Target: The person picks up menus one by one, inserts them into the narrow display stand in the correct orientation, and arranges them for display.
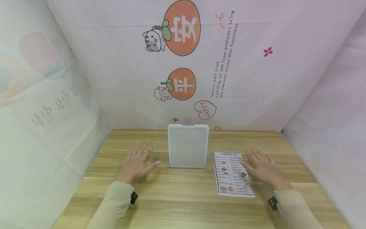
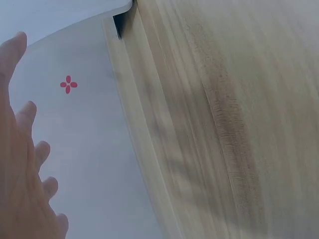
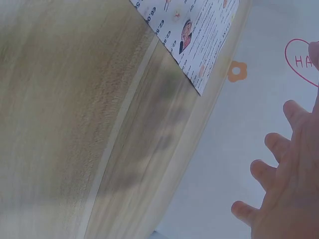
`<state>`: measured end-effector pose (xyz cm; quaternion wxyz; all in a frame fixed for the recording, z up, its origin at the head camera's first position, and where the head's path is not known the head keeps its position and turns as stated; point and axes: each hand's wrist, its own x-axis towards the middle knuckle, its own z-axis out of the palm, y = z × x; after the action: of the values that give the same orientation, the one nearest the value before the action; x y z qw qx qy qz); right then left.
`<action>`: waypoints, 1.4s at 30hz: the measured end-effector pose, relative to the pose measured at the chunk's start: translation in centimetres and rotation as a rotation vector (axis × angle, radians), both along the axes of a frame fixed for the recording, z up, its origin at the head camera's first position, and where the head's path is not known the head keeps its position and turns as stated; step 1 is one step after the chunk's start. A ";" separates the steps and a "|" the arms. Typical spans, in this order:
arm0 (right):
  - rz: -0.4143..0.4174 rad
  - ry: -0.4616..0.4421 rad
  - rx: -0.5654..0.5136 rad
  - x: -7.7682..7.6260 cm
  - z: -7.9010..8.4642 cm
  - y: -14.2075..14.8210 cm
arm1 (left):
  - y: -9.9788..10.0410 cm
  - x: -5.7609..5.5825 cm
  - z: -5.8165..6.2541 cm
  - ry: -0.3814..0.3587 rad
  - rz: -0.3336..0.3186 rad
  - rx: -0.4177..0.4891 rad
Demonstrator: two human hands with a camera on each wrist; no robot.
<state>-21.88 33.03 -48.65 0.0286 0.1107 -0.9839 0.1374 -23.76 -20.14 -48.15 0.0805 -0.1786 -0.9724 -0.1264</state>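
A white-framed upright panel [image 1: 187, 146] with a pale grey face stands near the back middle of the wooden table. To its right lies a printed menu sheet [image 1: 228, 175] headed "DIM SUM INN", with small food pictures. My left hand [image 1: 136, 164] is left of the panel, fingers spread and holding nothing. My right hand [image 1: 263, 168] is at the sheet's right side, its thumb overlapping the sheet's edge in the head view; fingers are spread with nothing held. In the wrist views, the left hand [image 2: 25, 164] and right hand [image 3: 294, 174] appear raised above the tabletop.
The wood-grain table [image 1: 171, 203] ends at a back wall cloth [image 1: 128, 95] printed with orange fruit, cartoon animals and text. Pale cloth walls [image 1: 337, 111] also border the left and right sides. A dark band [image 1: 273, 203] sits on the right wrist, another [image 1: 133, 197] on the left.
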 end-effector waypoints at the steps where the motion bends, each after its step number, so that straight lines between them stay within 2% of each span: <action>1: 0.000 -0.002 -0.001 0.0 0.0 0.0 | 0.1 0.0 0.1 -0.003 -0.003 0.001; 5: 0.004 -0.008 -0.009 0.0 0.0 0.0 | 0.3 -0.1 0.1 0.007 -0.019 0.004; 13: 0.016 -0.018 -0.030 0.1 0.2 -0.1 | 0.5 -0.7 -0.2 0.078 -0.063 -0.010; 19: 0.030 -0.012 -0.044 0.2 0.3 -0.2 | 0.9 -0.8 0.2 0.099 -0.112 -0.021; 27: 0.094 -0.013 -0.141 0.1 0.1 -0.3 | 1.5 -0.4 0.8 0.101 -0.182 0.012; 35: 0.107 -0.068 -0.222 0.3 -0.2 -0.6 | 2.1 -0.5 0.7 0.143 -0.278 0.019; 42: 0.125 -0.083 -0.304 0.2 -0.3 -0.9 | 2.8 -0.2 0.6 0.118 -0.292 0.044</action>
<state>-21.63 32.17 -48.93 -0.0040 0.1602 -0.9434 0.2905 -23.96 -17.31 -47.56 0.1222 -0.3234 -0.9267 -0.1474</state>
